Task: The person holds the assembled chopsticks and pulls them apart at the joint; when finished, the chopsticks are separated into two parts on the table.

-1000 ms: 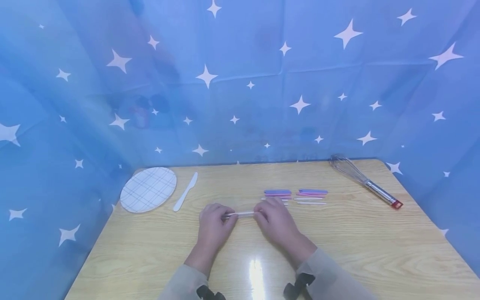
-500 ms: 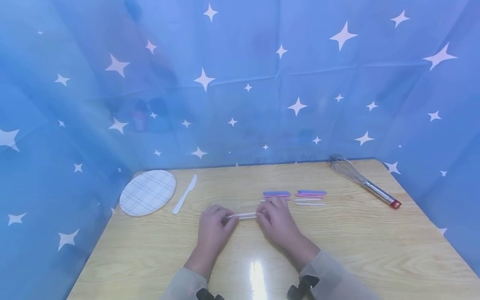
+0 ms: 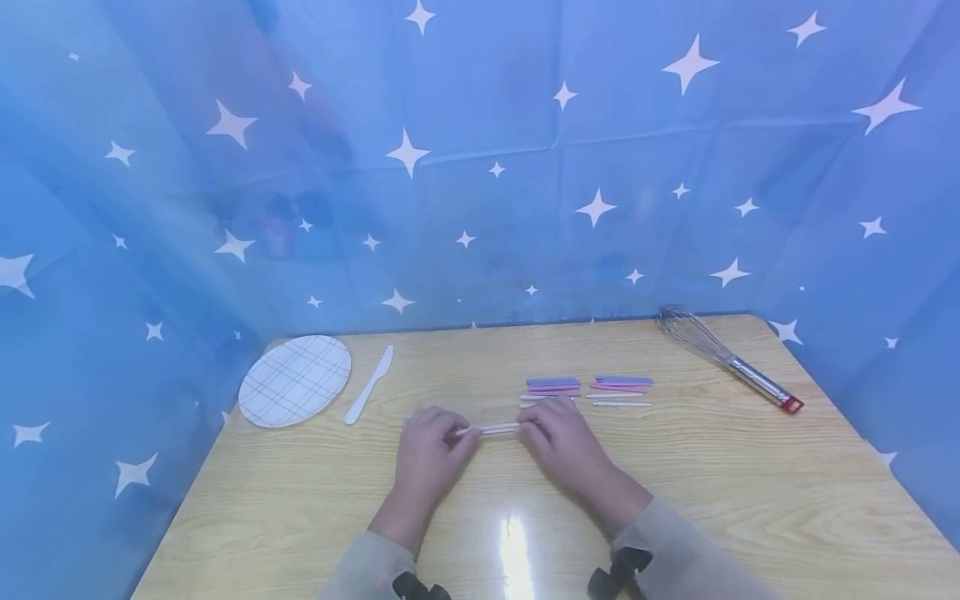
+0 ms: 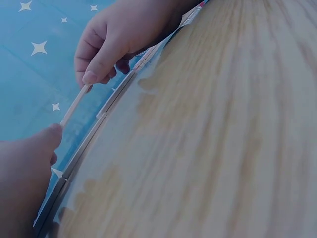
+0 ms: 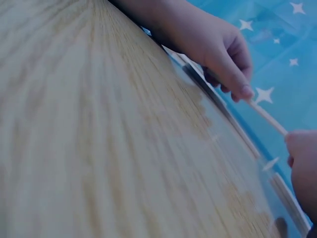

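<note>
A thin white stick (image 3: 498, 427) spans the gap between the two hands at the middle of the table. Thumb and fingers of the left hand (image 3: 433, 450) pinch its left end, and those of the right hand (image 3: 564, 442) pinch the other. In the left wrist view the stick (image 4: 74, 105) is raised above the tabletop; the right wrist view shows the same stick (image 5: 267, 117) between both hands. Just below it in the head view runs a second pale line; I cannot tell whether that is another stick or a reflection. The fingertips partly hide both ends.
Behind the right hand lie purple, pink and white sticks in a left group (image 3: 553, 384) and a right group (image 3: 622, 385). A checked oval plate (image 3: 296, 382) and white knife (image 3: 369, 385) lie left, a whisk (image 3: 731, 360) right. A starry blue curtain (image 3: 480, 192) hangs behind.
The right hand has shifted slightly to the right, and a bit more of the white stick shows between the hands. Both hands keep their pinch. The head view has shifted a little.
</note>
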Available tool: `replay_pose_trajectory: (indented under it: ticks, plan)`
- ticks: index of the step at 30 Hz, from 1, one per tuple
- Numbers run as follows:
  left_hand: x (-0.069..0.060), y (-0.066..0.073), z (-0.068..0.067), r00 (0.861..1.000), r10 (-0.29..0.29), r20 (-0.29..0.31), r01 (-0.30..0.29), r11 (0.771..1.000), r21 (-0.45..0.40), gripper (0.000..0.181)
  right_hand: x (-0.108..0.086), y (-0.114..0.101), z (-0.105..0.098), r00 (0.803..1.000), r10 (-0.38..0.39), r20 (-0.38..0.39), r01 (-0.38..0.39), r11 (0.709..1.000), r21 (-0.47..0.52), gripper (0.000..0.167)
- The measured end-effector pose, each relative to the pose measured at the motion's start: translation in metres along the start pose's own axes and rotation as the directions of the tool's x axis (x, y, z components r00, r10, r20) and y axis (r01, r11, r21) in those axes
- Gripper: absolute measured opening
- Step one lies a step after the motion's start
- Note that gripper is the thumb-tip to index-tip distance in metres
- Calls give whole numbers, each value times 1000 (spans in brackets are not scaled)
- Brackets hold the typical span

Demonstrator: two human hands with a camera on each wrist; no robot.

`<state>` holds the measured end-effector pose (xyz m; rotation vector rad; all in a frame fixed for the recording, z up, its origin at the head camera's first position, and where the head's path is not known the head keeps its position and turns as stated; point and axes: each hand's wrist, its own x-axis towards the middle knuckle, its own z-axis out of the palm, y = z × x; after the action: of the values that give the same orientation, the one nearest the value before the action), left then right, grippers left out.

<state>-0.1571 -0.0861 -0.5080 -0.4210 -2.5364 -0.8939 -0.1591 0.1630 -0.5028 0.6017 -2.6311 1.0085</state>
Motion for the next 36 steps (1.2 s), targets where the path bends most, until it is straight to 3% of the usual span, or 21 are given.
replay_pose_trajectory:
  ticks: [7,14,22,29,36]
  plan:
    - [1,0,2,999,46,6,-46,999,29,21,-2,4,-6,1000,-3,-9,3,1000,24,10]
    - [1,2,10,996,88,0,-88,996,24,19,-10,15,-15,993,-89,-78,89,996,-1,14]
    - [10,14,23,990,138,-7,-138,990,26,19,-14,30,-28,992,-68,-103,68,998,0,15]
    - [20,26,39,987,146,-66,-140,987,81,26,-16,42,-41,992,-40,-121,38,999,-14,13]
    - [28,40,50,996,90,6,-90,994,64,27,-21,53,-53,989,-19,-148,17,1000,-12,14]
